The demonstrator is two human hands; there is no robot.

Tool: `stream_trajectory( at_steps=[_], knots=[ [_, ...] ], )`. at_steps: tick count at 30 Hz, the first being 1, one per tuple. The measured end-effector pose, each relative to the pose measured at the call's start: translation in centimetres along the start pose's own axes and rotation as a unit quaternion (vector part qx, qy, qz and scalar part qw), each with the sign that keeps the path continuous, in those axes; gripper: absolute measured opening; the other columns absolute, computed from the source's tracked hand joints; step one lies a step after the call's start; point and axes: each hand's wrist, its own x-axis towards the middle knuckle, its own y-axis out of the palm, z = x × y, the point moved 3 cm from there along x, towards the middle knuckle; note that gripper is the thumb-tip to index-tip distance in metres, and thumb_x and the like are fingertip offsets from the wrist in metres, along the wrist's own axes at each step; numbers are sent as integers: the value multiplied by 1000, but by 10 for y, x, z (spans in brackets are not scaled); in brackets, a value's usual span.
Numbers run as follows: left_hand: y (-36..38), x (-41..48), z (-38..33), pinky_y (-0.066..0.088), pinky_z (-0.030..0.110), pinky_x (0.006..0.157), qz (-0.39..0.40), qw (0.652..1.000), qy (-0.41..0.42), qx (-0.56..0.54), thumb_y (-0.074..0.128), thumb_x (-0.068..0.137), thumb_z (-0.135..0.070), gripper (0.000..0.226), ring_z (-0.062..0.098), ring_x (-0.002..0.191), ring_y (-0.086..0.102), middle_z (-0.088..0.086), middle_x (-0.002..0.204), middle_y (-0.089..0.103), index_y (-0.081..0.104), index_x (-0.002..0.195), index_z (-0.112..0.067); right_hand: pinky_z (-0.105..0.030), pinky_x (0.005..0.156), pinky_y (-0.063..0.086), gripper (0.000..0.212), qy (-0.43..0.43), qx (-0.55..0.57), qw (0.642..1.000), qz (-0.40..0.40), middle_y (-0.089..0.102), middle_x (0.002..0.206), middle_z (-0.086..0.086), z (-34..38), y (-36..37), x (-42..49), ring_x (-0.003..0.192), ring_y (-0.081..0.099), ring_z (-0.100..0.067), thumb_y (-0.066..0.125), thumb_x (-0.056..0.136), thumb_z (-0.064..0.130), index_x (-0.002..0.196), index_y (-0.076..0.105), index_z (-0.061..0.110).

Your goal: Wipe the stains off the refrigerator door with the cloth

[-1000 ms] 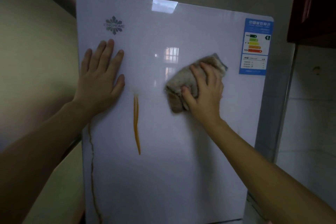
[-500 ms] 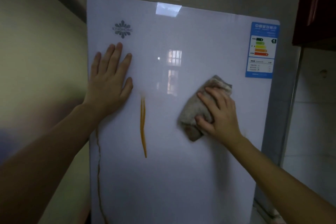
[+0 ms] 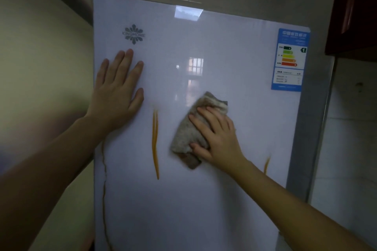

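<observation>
A white refrigerator door [image 3: 204, 199] fills the view. My right hand [image 3: 218, 138] grips a bunched grey-brown cloth [image 3: 186, 136] and presses it on the door's middle. A long orange streak [image 3: 155, 142] runs down the door just left of the cloth, apart from it. A short orange streak [image 3: 266, 166] shows to the right of my right wrist. A thin brownish line [image 3: 104, 189] trails down near the door's left edge. My left hand [image 3: 118, 91] lies flat on the door's upper left, fingers straight, below the brand logo [image 3: 133, 34].
A blue energy label [image 3: 290, 59] sticks to the door's upper right corner. A beige wall [image 3: 40, 67] stands close on the left. A dark red cabinet [image 3: 355, 6] hangs at the upper right, above a tiled wall [image 3: 350, 128].
My right hand has carried the cloth down the door, then left, closer to the long orange streak. The left hand has stayed flat in place.
</observation>
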Motion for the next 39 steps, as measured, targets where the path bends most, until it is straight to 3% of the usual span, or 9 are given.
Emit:
stream_trajectory(
  at_steps=[8, 14, 18, 25, 33, 39],
  knots=[
    [-7, 1, -1, 9, 50, 125, 13, 1000, 6, 14, 28, 98, -45, 68, 32, 155, 10, 17, 166, 13, 22, 156, -12, -44, 109, 33, 65, 59, 0, 998, 4, 48, 150, -12, -57, -29, -27, 138, 44, -33, 60, 90, 50, 145, 54, 16],
    [-21, -4, 5, 32, 51, 115, 23, 999, 29, 19, 37, 97, -42, 61, 41, 145, 33, 24, 158, 31, 42, 146, -6, -46, 110, 33, 63, 68, 21, 997, -6, 49, 149, -11, -46, -25, 11, 139, 42, -32, 60, 89, 50, 142, 57, 18],
    [-21, -27, 12, 37, 49, 112, 22, 999, 30, 19, 42, 98, -38, 55, 40, 142, 38, 23, 156, 35, 47, 143, -6, -45, 111, 30, 62, 66, 38, 997, -29, 50, 149, -11, -22, -16, 50, 140, 40, -31, 58, 90, 53, 141, 58, 19],
    [-23, -43, 21, 39, 47, 109, 11, 1000, 2, 15, 43, 99, -35, 51, 39, 139, 41, 23, 154, 39, 51, 139, -5, -45, 112, 31, 60, -20, 60, 998, -27, 53, 147, -12, 43, 7, 100, 138, 42, -32, 61, 88, 51, 137, 61, 16],
    [-21, -43, 22, 36, 48, 113, 30, 999, 1, 15, 40, 99, -38, 55, 38, 143, 36, 22, 157, 34, 45, 144, -7, -46, 109, 35, 64, -118, 21, 992, 40, 50, 151, -11, 43, 11, 37, 141, 42, -30, 60, 91, 53, 144, 56, 18],
    [-15, -45, 20, 31, 48, 118, 33, 999, -5, 14, 42, 99, -39, 58, 37, 147, 31, 21, 160, 29, 42, 146, -6, -44, 106, 35, 62, -19, 13, 1000, -2, 53, 146, -13, 8, -6, 51, 136, 44, -32, 58, 90, 52, 140, 59, 17]
  ],
)
